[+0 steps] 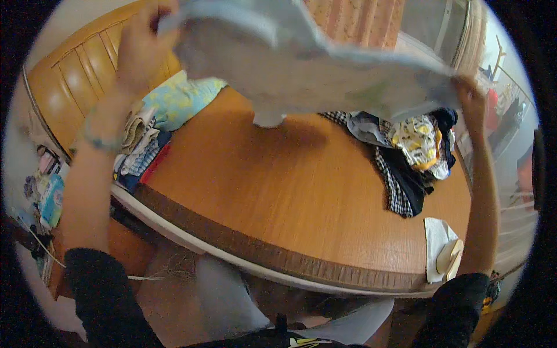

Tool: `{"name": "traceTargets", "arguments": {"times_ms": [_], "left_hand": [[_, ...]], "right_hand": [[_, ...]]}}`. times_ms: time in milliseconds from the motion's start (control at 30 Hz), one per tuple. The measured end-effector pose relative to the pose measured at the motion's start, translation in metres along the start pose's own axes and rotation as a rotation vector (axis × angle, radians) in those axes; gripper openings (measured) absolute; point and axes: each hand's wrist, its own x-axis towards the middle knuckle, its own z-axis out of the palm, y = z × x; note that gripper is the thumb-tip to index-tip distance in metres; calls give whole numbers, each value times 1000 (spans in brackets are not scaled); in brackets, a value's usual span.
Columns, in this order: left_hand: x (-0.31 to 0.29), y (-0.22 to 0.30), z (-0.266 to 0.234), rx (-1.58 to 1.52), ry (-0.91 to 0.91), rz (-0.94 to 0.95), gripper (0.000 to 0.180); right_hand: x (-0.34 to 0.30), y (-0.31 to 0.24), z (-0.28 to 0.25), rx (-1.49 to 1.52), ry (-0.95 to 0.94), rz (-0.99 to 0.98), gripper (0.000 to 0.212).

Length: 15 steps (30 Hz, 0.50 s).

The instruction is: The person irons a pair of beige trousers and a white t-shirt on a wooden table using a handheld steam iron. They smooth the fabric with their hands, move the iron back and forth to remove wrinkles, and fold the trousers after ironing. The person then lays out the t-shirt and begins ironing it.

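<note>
A pale grey-blue cloth [249,64], probably a garment, is stretched in the air above the wooden surface, blurred by motion. At the upper left my left hand [145,46] grips one end of it, with a band around that wrist. My right hand [473,101] is closed on the other end, lower and at the right. Between them the cloth sags, and a small flap of it hangs down near the middle. It hides part of the far side of the surface and the top of the clothes pile there.
Folded clothes [139,153] are stacked at the left edge of the wooden surface [278,191], before a blue-yellow pillow [183,101]. Loose clothes [415,145] lie in a heap at the right. Near the front right rest a white cloth [436,238] and a beige rounded item [449,258].
</note>
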Motion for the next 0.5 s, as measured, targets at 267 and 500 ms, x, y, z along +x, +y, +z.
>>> {"name": "traceTargets", "arguments": {"times_ms": [267,500], "left_hand": [[-284,39,25,-177,-789,-73,19],[-325,68,19,-143,-735,-512,23]], "right_hand": [[-267,-41,88,-8,-401,36,20],[-319,-62,89,-34,-536,125,14]]}}
